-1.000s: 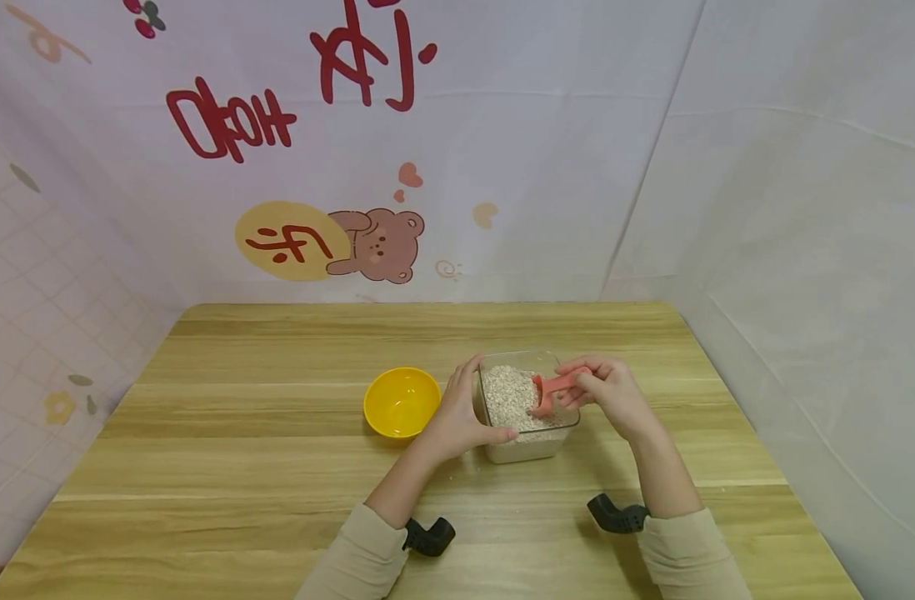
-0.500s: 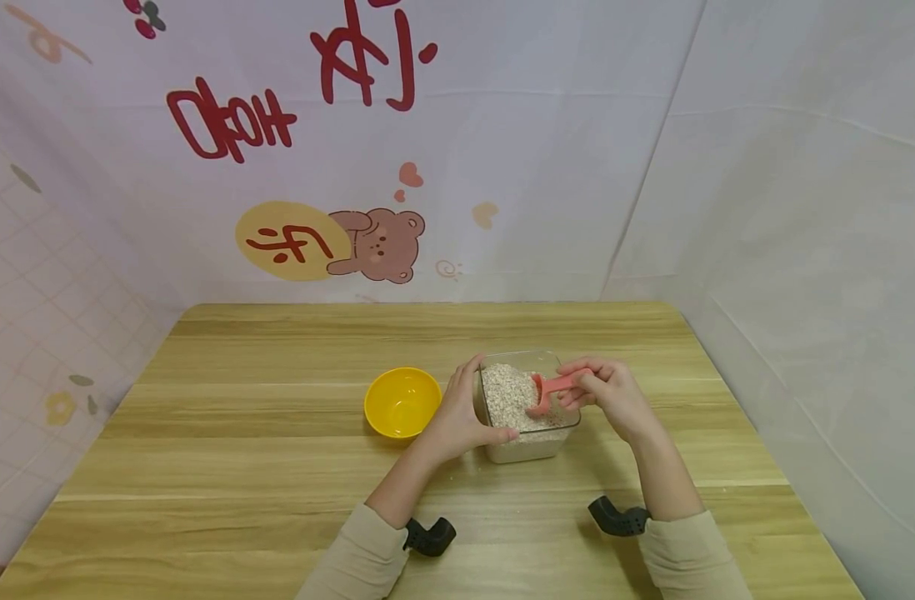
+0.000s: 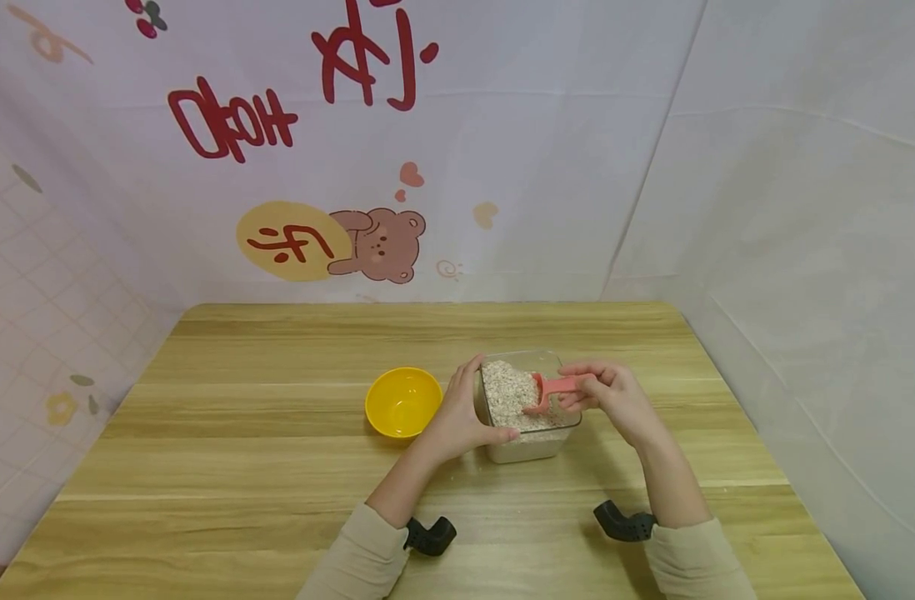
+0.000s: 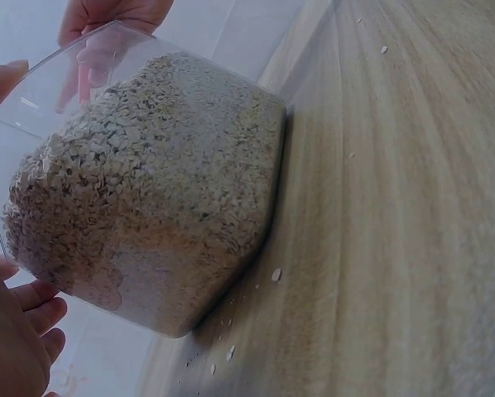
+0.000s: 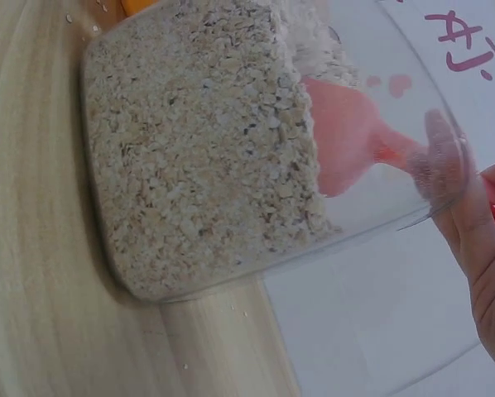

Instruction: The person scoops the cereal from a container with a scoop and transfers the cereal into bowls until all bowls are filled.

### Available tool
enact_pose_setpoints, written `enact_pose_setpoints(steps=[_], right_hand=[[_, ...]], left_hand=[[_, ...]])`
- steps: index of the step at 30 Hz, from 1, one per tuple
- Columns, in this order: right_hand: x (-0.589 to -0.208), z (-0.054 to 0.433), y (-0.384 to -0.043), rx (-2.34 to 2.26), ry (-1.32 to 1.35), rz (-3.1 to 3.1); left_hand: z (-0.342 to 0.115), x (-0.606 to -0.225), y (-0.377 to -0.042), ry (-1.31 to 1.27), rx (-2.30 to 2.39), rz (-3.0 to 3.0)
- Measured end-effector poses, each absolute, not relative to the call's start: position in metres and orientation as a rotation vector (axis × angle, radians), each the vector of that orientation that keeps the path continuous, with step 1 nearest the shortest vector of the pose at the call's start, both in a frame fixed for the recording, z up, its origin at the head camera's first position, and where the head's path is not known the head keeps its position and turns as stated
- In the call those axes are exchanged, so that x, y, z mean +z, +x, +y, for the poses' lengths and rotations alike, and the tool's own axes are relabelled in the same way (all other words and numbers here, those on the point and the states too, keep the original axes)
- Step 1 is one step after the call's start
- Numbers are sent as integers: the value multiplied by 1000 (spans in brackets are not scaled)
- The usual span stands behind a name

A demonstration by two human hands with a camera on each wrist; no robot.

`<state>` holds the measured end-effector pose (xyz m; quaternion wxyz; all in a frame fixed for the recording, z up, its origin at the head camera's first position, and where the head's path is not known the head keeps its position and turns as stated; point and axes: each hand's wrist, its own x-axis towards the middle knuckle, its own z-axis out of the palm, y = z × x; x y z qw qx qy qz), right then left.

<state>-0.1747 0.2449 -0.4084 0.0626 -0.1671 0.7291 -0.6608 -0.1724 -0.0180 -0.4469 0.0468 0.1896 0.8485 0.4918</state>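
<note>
A clear square container point(image 3: 528, 452) of rolled oats point(image 3: 507, 392) stands on the table. My left hand point(image 3: 455, 422) grips its left corner, thumb along the near rim and fingers on the left side. With my right hand point(image 3: 617, 398) I pinch the handle of a pink scoop point(image 3: 553, 386) over the container's right side. The scoop's head point(image 5: 340, 136) is partly sunk in the oats, seen through the wall in the right wrist view. In the left wrist view the oats point(image 4: 165, 157) slope up against the clear wall.
A yellow bowl point(image 3: 403, 402), bare inside, sits just left of my left hand. Loose oat flakes point(image 4: 231, 353) lie on the wooden table point(image 3: 240, 467) near the container. White printed cloth point(image 3: 547, 183) hangs behind and at both sides.
The scoop's head has shifted slightly left in the oats, its lower edge tipping leftward. My right wrist has moved a little to the right. My left hand and the container have stayed put.
</note>
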Motion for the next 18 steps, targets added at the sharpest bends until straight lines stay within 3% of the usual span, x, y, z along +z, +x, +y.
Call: enact_pose_setpoints(steps=[18], right_hand=[[-396, 246, -164, -1871, -416, 2152]], left_hand=[[-19, -447, -173, 584, 1494, 2599]])
